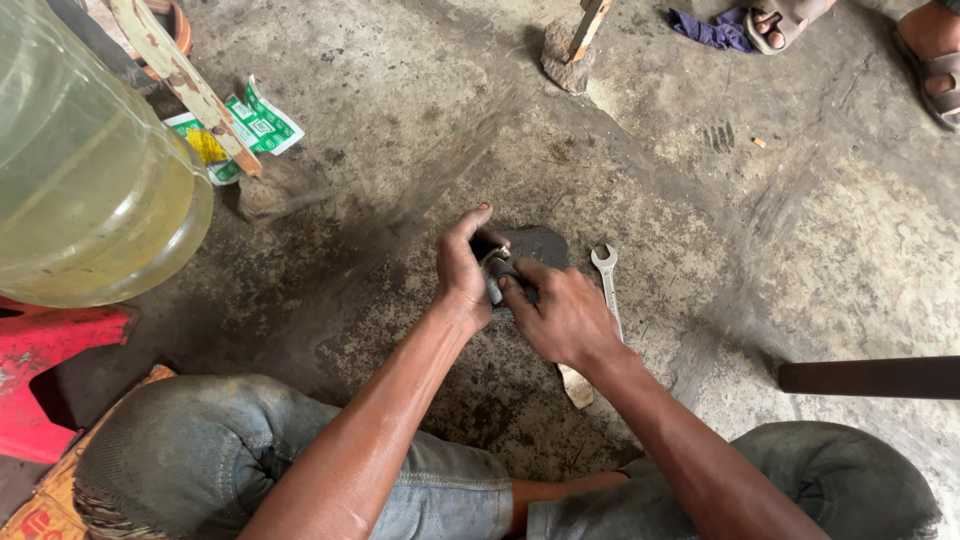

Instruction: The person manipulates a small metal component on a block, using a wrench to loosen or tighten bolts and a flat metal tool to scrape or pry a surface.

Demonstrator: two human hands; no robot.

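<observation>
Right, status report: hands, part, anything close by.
Left hand and right hand both gripping small metal part over dark pad. Spanner on floor right of hands, untouched. Big jug far left.

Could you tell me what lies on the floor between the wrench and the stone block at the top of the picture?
Nothing: in the head view, the stretch from the wrench up to the stone block is bare, stained concrete floor.

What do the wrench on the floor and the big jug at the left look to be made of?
The open-ended wrench looks like bare steel: silvery, dull sheen, thin flat shank. The big jug seems clear plastic, see-through with yellowish liquid inside, though glass cannot be ruled out. The floor looks like rough, stained concrete.
</observation>
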